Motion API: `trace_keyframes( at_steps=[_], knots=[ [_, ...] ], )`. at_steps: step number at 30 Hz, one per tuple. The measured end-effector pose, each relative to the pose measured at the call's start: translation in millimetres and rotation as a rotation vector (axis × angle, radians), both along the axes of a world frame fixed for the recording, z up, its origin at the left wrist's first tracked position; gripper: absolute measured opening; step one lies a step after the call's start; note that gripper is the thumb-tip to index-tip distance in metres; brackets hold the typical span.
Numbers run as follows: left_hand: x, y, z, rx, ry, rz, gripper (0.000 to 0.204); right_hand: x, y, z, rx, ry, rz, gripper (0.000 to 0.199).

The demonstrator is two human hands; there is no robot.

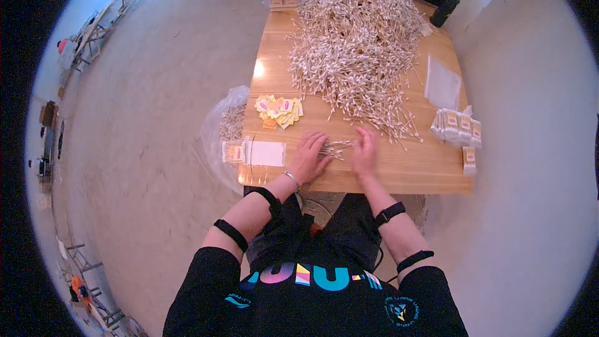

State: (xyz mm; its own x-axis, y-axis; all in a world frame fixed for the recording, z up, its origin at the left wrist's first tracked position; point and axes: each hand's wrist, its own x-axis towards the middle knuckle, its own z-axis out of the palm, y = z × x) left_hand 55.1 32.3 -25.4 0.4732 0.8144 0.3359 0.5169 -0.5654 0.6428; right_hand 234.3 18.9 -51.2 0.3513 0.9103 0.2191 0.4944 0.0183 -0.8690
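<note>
Left hand [307, 155] half-curls over cotton swabs [336, 148], grip indeterminate; right hand [366, 152] stands part-open at their 3 o'clock, apparently empty.

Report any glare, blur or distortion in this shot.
Head view: a bright glare patch whitens the table near its left edge; head view: the table's long sides bow, as through a fisheye lens; head view: the right hand looks slightly blurred, perhaps from motion; head view: darkness swallows the corners.
</note>
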Motion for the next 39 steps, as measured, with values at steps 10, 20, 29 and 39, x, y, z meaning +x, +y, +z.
trace_keyframes(
  at_steps=[10,20,29,39],
  knots=[
    [-3.8,-2.6,-8.5,0.012,0.134,0.05,0.052,-34.2,-4.7,4.4,0.029,0.128,0.093,0.042],
    [18.8,-1.7,5.2,-0.02,0.57,0.059,0.086,-5.4,-10.6,7.1,0.082,-0.095,0.066,0.036],
    [10.1,-9.9,5.7,0.043,0.662,-0.065,0.089,-9.6,-12.7,9.6,0.089,-0.088,0.057,0.034],
    [-11.0,-4.4,-15.9,-0.197,-0.136,0.024,0.07,-14.0,-12.0,3.7,-0.008,-0.692,0.261,0.057]
  ],
)
